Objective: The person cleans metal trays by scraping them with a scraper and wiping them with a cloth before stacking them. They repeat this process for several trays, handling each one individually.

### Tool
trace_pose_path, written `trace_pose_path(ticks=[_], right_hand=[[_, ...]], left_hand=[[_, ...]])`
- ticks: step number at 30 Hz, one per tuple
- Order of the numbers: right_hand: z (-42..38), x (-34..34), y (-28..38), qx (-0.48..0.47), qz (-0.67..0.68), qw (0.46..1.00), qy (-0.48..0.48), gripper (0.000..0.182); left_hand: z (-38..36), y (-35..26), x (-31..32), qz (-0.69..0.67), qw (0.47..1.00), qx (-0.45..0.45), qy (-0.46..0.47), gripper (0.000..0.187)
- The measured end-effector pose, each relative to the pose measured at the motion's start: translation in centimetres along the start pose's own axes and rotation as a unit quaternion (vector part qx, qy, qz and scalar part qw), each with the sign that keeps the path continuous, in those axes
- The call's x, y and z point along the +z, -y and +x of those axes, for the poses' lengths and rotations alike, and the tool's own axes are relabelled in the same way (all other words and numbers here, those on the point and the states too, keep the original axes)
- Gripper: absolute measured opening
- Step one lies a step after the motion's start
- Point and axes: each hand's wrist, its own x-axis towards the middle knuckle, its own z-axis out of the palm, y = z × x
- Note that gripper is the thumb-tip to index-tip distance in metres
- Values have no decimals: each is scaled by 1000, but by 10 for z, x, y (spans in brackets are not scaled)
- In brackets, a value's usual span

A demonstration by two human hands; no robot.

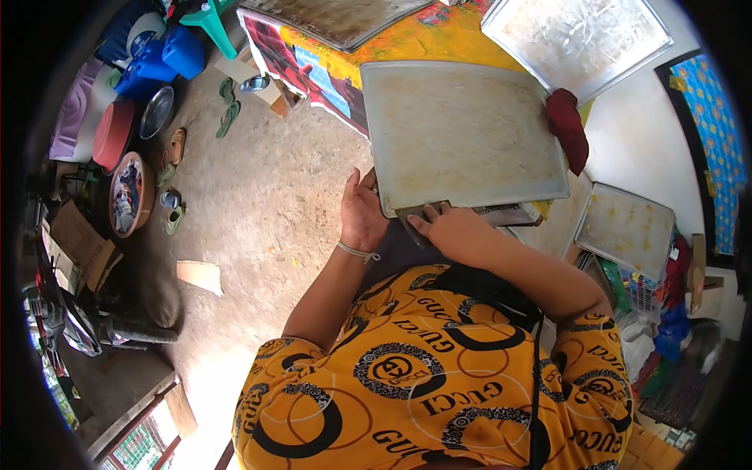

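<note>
A large grey metal tray [466, 133] lies on the table with the yellow cover, its near edge close to my body. My right hand [454, 231] is at that near edge, fingers closed on a dark flat scraper-like tool [413, 227] that touches the tray's rim. My left hand [363, 213] is beside the tray's near left corner, palm showing, with its fingers apart; some fingertips pass behind the tray edge. A dark red cloth [567, 131] hangs at the tray's right edge.
More trays stand at the upper right [580, 39], top [337, 19] and right [627, 227]. On the floor at left are slippers [229, 119], a basin of clothes [131, 194], blue containers [184, 52] and a cardboard piece [200, 276].
</note>
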Motion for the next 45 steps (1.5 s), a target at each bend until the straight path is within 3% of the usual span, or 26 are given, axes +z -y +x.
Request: trace_pose_path(ticks=[5, 8, 10, 12, 16, 18, 20, 23, 26, 28, 30, 33, 35, 37, 40, 42, 45], right_hand=[[7, 28, 9, 32, -102, 991, -84, 49], [37, 36, -13, 76, -99, 984, -129, 47], [61, 21, -59, 87, -30, 974, -205, 37], [80, 1, -111, 161, 36, 965, -204, 28], [90, -15, -147, 194, 101, 957, -191, 27], [86, -12, -115, 97, 89, 980, -146, 28], [85, 8, -75, 28, 32, 971, -237, 29], [91, 2, -72, 34, 36, 978, -204, 35], [109, -23, -132, 198, 250, 917, -238, 33], [121, -13, -197, 244, 112, 913, -307, 32], [118, -4, -233, 285, 103, 897, -321, 27], [100, -21, -191, 264, 69, 947, -171, 23], [100, -3, -129, 209, 48, 952, -217, 23], [92, 21, -69, 144, -133, 923, -332, 22], [77, 34, -57, 95, -97, 914, -382, 25], [69, 31, -115, 156, 92, 960, -214, 29], [22, 45, -212, 352, 60, 913, -199, 20]], left_hand=[[-2, 1, 6, 2, 1000, 7, -10, 62], [-1, 2, 2, 13, 1000, 4, -3, 64], [-1, 4, 2, 15, 1000, -1, 4, 64], [-1, 5, 1, 28, 1000, 7, 10, 65], [-4, 1, 5, 32, 999, 7, 32, 65], [-3, 2, 1, 35, 999, 10, 22, 65], [0, 5, -1, 39, 999, 15, 16, 64], [3, 7, -2, 44, 999, 17, 10, 63], [-1, 3, 1, 44, 999, 0, 7, 61], [-3, 0, 5, 47, 999, -7, 6, 60], [-2, 0, 6, 39, 999, -6, 3, 61], [-2, 2, 2, 48, 999, 0, -5, 60], [3, 5, -2, 52, 999, -4, -14, 58], [8, 6, -8, 51, 998, -19, -29, 56], [7, 3, -5, 35, 999, -39, -7, 50], [2, 1, 0, 46, 998, -48, -12, 47], [1, 0, 0, 63, 997, -37, -22, 43]])
